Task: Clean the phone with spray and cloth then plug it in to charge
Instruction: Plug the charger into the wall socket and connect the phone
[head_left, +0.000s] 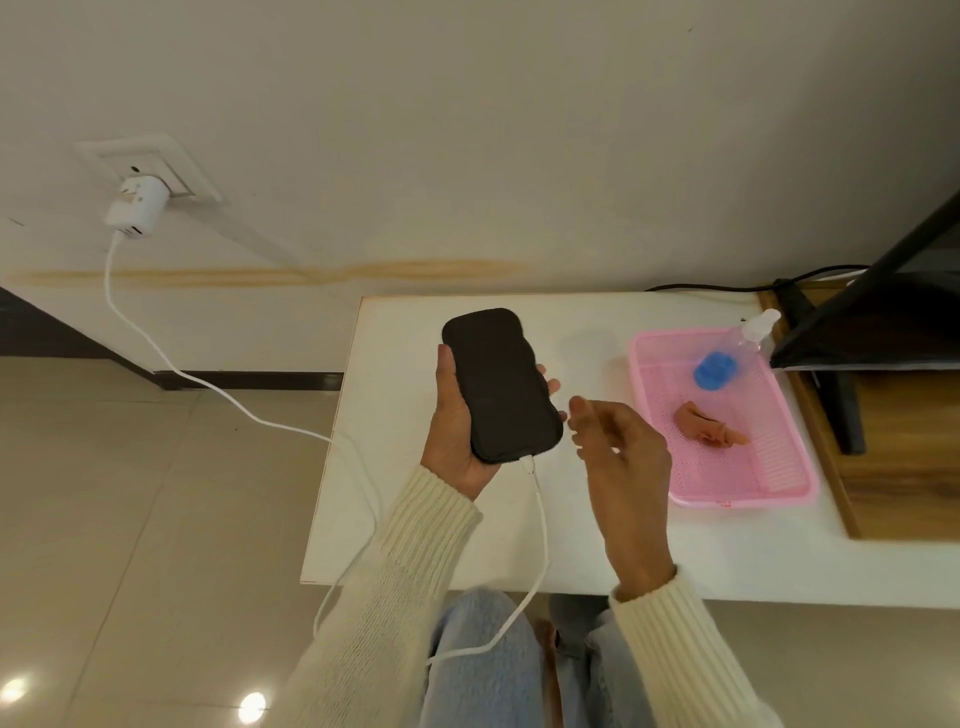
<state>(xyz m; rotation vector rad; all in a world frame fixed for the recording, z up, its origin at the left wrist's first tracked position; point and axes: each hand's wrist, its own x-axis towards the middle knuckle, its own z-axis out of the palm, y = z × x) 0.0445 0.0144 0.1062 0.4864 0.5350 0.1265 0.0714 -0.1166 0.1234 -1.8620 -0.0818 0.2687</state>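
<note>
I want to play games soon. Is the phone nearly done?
Nearly done. The spray bottle and cloth lie in the pink basket, so cleaning looks finished. The cable is in the phone and runs to the charger in the wall. The left hand holds the phone; the right hand is open beside it. Left: probably setting it down.

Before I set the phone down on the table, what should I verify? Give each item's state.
1. Cable seated in phone: ok.
2. Charger in wall socket: ok.
3. Left hand grips phone: ok.
4. Right hand free, holds nothing: ok.
5. Spray bottle and cloth in pink basket: ok.
6. Phone actually charging: cannot tell, no indicator visible.
</note>
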